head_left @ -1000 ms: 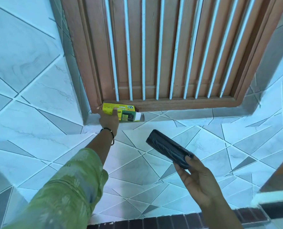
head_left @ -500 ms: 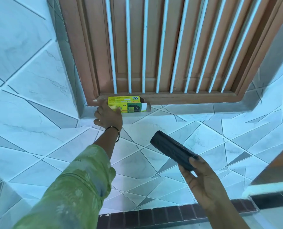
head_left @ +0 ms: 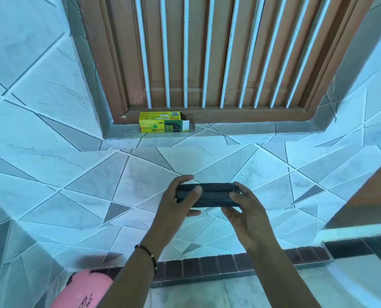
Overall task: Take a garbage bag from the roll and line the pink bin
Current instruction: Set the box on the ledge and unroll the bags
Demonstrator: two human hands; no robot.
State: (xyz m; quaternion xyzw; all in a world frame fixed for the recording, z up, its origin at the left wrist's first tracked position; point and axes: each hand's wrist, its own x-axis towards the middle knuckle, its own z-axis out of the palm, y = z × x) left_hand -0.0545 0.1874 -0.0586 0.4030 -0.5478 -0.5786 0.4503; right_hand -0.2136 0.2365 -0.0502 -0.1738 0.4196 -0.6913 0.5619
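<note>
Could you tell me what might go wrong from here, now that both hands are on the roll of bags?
The black roll is held in the air by the left hand and right hand, so it might slip while an edge is sought. Its loose end is not visible, so several bags could unwind. The pink bin sits low at the frame edge, easily knocked.

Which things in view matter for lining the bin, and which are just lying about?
For the job:
black bag roll, held at its ends by the left hand and right hand
pink bin, bottom left

Lying about:
yellow bag box, open-ended, on the window ledge
</note>
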